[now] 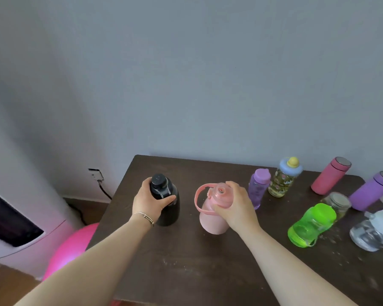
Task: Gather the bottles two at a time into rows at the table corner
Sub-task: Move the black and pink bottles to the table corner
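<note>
Two bottles are gripped, one per hand, near the far-left corner of the dark table [186,261]. Left hand [149,200]: fingers wrapped tight around the neck of the black bottle [169,208], which stands upright nearest that corner. Right hand [234,204]: fingers closed over the lid and shoulder of the pink bottle [212,217], which stands just beside the black one, its loop handle [198,198] pointing toward it. Whether either base touches the tabletop cannot be confirmed.

Remaining bottles stand to the right: small purple bottle [258,187], patterned clear bottle [284,178], pink flask [329,175], purple flask [372,191], green bottle [310,225], a jar [337,203] behind it, and what appears to be a clear bottle [373,233] at the frame edge.
</note>
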Motion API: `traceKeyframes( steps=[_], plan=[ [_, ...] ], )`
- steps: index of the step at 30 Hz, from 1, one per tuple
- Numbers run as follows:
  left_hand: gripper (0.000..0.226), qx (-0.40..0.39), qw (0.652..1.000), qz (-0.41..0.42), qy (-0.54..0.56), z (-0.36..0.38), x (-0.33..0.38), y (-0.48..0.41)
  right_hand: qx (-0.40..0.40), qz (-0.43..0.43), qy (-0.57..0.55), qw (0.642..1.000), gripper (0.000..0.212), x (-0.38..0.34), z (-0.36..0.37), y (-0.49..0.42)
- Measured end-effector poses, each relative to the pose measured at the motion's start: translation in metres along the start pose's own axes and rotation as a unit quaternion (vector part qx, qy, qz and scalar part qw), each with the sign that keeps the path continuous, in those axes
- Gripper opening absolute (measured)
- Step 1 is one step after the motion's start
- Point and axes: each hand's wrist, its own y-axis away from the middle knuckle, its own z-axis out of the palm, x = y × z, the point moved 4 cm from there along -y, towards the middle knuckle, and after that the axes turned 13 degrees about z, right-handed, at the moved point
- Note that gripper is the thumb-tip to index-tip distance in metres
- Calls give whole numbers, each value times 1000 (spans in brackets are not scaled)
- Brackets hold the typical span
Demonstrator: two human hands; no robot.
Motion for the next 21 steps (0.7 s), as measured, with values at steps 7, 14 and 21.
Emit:
traceKeyframes(
  steps=[7,14,21],
  plan=[
    [80,-56,997,44,-8,-46,-37,-93,54,44,16,997,75,-64,54,-30],
    [78,-53,998,29,27,-56,-65,-163,52,40,16,998,71,-106,92,-81],
    [75,-47,998,11,36,-39,-85,-222,28,25,30,999,73,-129,130,-153]
  ],
)
